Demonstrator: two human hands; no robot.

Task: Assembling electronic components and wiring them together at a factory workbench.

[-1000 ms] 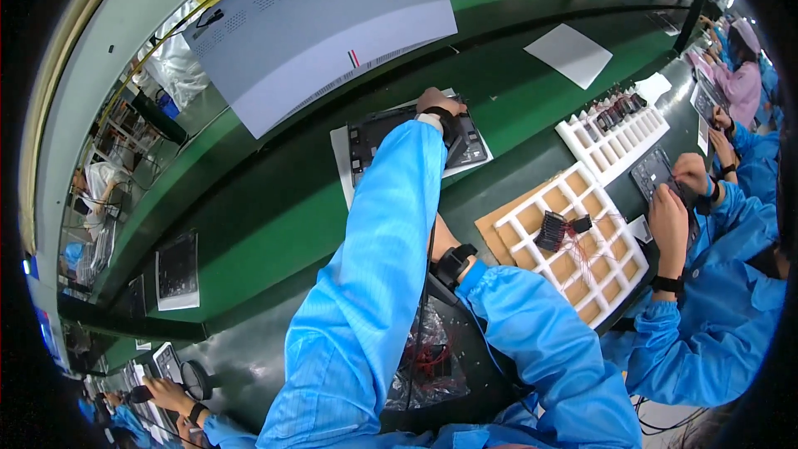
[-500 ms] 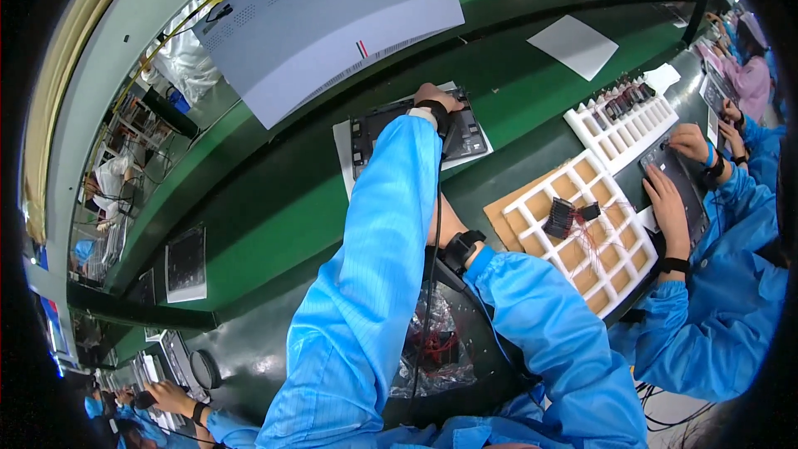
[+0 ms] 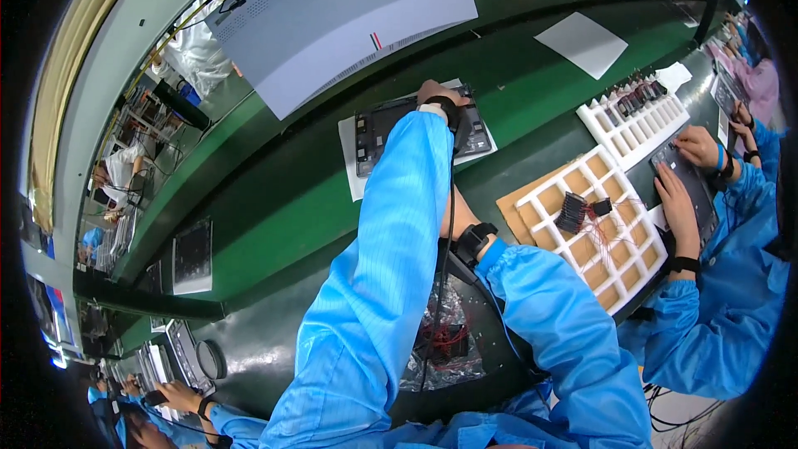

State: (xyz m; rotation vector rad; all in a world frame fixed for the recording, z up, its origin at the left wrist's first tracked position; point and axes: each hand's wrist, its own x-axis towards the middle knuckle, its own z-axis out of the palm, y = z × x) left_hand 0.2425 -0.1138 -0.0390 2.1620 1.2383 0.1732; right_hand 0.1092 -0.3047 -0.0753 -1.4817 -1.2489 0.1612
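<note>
My left arm reaches forward across the green belt. At its end my left hand [image 3: 439,93] is curled over the far right part of a flat black casing [image 3: 376,129], which resembles a laptop shell. The fingers bend down out of sight, so what they grip is hidden. Beneath the casing lies a white sheet [image 3: 348,158]. My right hand [image 3: 456,206] is mostly covered by my left sleeve; only its back near the wrist shows, and its fingers are hidden. A dark cable runs down past both forearms. Below them, clear plastic wrap [image 3: 453,372] holds a small black part with red wires [image 3: 453,341].
A white foam grid tray [image 3: 592,276] with black parts and red wires sits on cardboard at right. Behind it is a slotted white rack [image 3: 636,131]. A co-worker's hands [image 3: 680,208] work on a dark panel. A large grey monitor [image 3: 341,25] stands ahead.
The whole view has shifted slightly, with the scene displaced a little to the right. My left hand stays at the casing and my right hand remains behind the left sleeve.
</note>
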